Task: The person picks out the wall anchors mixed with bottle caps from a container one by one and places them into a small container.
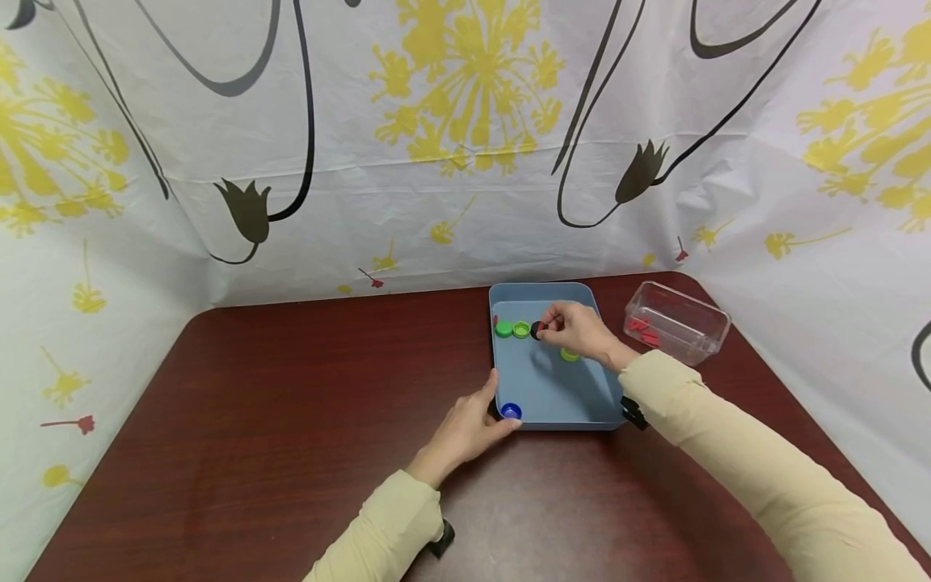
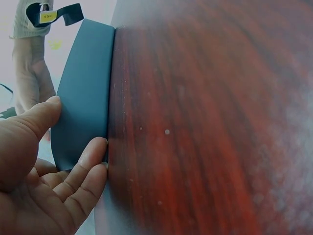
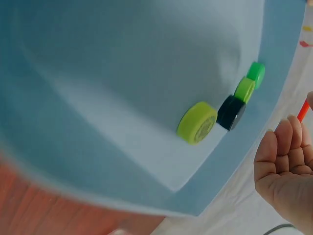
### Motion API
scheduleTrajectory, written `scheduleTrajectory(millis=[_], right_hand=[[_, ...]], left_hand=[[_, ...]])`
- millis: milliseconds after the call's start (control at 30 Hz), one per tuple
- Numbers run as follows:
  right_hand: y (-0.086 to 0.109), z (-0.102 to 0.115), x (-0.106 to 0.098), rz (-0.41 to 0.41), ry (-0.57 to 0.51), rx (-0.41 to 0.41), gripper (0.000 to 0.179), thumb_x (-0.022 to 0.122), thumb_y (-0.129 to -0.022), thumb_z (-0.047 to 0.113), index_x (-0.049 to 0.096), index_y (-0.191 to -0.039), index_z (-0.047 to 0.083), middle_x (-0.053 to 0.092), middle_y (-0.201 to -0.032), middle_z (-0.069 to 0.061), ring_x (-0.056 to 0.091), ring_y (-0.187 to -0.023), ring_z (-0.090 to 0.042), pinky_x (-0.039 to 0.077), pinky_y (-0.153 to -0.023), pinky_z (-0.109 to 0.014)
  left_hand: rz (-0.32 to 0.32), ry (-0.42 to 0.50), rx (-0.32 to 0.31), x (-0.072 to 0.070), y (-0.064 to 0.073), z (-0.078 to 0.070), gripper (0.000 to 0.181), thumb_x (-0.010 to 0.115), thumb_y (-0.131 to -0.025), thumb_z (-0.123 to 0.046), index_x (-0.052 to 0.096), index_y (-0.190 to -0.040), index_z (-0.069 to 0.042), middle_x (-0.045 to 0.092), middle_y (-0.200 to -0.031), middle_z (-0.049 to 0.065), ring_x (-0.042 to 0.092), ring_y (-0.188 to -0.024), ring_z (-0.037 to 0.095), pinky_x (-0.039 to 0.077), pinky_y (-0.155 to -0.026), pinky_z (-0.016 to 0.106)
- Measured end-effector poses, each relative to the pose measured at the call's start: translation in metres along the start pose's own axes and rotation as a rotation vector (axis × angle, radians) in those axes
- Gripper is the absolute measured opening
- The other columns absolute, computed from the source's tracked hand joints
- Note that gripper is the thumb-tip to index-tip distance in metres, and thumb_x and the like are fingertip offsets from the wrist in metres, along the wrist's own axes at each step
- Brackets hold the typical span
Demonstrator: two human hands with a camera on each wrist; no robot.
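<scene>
A blue tray (image 1: 556, 396) sits on the table with several bottle caps in it. My left hand (image 1: 465, 424) grips its front left corner; in the left wrist view the thumb lies on the rim and the fingers (image 2: 90, 156) press the outer wall. My right hand (image 1: 582, 330) pinches a small red stick (image 3: 303, 110) above the black cap (image 1: 536, 331). Left of that cap, in a row, are a light green cap (image 1: 521, 329) and a green cap (image 1: 504, 329). A yellow-green cap (image 3: 197, 122) lies nearby, and a blue cap (image 1: 511, 411) is in the front left corner.
Right of the tray stands a clear plastic box (image 1: 687, 323) with several red pieces (image 1: 643, 330) inside. Another red bit (image 1: 496, 321) shows by the tray's left wall. A patterned cloth (image 1: 451, 226) hangs behind the dark wooden table (image 1: 291, 420).
</scene>
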State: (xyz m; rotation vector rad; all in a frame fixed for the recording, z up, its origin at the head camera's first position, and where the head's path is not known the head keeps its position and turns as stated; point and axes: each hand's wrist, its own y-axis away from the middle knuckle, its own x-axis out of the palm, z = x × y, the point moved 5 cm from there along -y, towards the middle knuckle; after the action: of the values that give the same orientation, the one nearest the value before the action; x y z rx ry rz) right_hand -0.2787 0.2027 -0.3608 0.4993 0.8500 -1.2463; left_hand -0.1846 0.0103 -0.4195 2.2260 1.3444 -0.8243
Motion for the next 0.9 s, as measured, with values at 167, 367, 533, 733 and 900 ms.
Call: scheduleTrajectory(millis=[167, 367, 533, 733, 900], right_hand=[[0.007, -0.008, -0.012, -0.046, -0.018, 0.030, 0.012, 0.065, -0.085, 0.010, 0.062, -0.094, 0.001, 0.063, -0.084, -0.010, 0.055, -0.072, -0.015, 0.044, -0.064, -0.027], [0.014, -0.015, -0.027, -0.099, -0.029, 0.062, 0.017, 0.066, -0.087, 0.015, 0.062, -0.097, 0.002, 0.062, -0.086, -0.010, 0.054, -0.073, -0.014, 0.043, -0.062, -0.024], [0.020, -0.027, -0.040, -0.136, -0.041, 0.111, 0.020, 0.065, -0.089, 0.018, 0.061, -0.099, 0.001, 0.063, -0.086, -0.012, 0.054, -0.071, -0.012, 0.043, -0.059, -0.024], [0.029, -0.045, -0.054, -0.203, -0.047, 0.185, 0.025, 0.066, -0.088, 0.022, 0.060, -0.100, 0.000, 0.063, -0.087, -0.012, 0.056, -0.073, -0.013, 0.045, -0.064, -0.023], [0.037, -0.059, -0.066, -0.250, -0.058, 0.244, 0.027, 0.066, -0.088, 0.023, 0.060, -0.100, 0.000, 0.062, -0.084, -0.011, 0.058, -0.068, -0.015, 0.046, -0.059, -0.022]], left_hand=[[0.000, 0.001, -0.003, 0.001, 0.000, 0.000, 0.086, 0.067, -0.087, -0.038, 0.018, -0.151, -0.007, 0.060, -0.094, 0.006, 0.055, -0.062, 0.003, 0.045, -0.059, 0.022], [-0.007, -0.002, -0.002, 0.001, 0.000, 0.000, 0.086, 0.067, -0.087, -0.037, 0.019, -0.150, -0.006, 0.060, -0.094, 0.006, 0.055, -0.062, 0.003, 0.045, -0.060, 0.022], [-0.004, 0.000, 0.005, 0.001, 0.001, 0.000, 0.085, 0.067, -0.087, -0.037, 0.018, -0.150, -0.006, 0.061, -0.099, 0.008, 0.055, -0.064, 0.003, 0.045, -0.061, 0.022], [0.002, 0.008, 0.005, 0.001, 0.002, 0.000, 0.085, 0.066, -0.088, -0.037, 0.017, -0.151, -0.006, 0.061, -0.099, 0.008, 0.056, -0.064, 0.003, 0.045, -0.060, 0.022], [0.002, 0.008, 0.015, 0.002, 0.001, -0.001, 0.085, 0.066, -0.088, -0.037, 0.017, -0.151, -0.005, 0.062, -0.101, 0.009, 0.057, -0.065, 0.003, 0.046, -0.060, 0.022]])
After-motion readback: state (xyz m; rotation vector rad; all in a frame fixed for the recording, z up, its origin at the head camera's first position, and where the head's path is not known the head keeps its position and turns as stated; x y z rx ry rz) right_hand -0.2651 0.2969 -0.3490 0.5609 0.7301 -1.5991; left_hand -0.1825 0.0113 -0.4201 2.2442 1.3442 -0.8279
